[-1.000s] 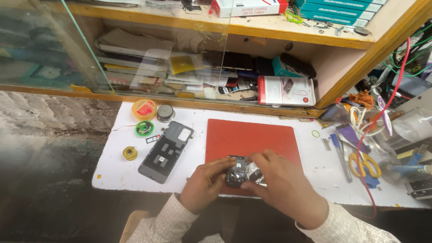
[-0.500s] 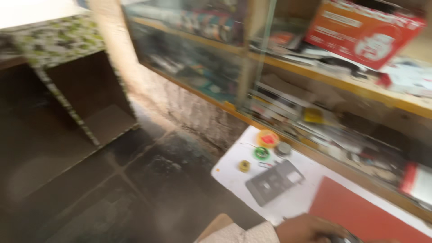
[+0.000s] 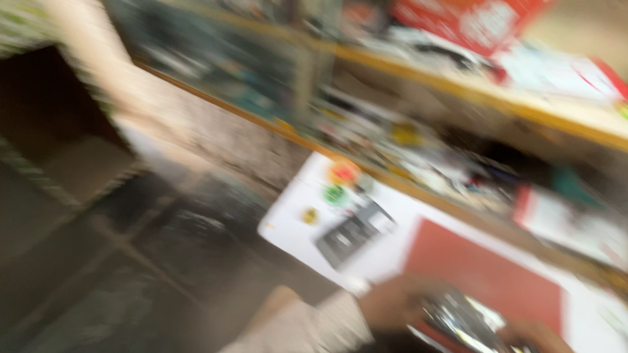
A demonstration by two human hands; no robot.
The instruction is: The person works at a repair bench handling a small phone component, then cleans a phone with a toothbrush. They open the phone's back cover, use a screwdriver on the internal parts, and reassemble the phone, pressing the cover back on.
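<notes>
Looking down from the head camera through heavy motion blur, tilted, onto a white worktop (image 3: 297, 209) running from centre to lower right. Left hand (image 3: 392, 302) low in the picture at the near edge of a red mat (image 3: 484, 274), light patterned sleeve (image 3: 307, 327) trailing toward the bottom edge. Fingers of that hand against a shiny silver and dark object (image 3: 466, 319), seemingly wrapped on its left side, though too smeared to tell how tightly. Right hand (image 3: 536, 335) only partly in view at the bottom edge, just right of the same object and touching it; cannot tell whether its fingers are apart or closed. Object itself lying over the near part of the mat, between the two hands. Farther up the worktop, a dark grey rectangular tray (image 3: 353, 230) lying at a slant, just left of the mat. Beyond it, three small round things close together: an orange-red one (image 3: 345, 173), a green one (image 3: 335, 194), a yellow one (image 3: 309, 215). Along the back, wooden shelving (image 3: 458, 82) with blurred clutter and a red box (image 3: 497, 23) on top. Dark tiled floor (image 3: 131, 261) filling the left half.
</notes>
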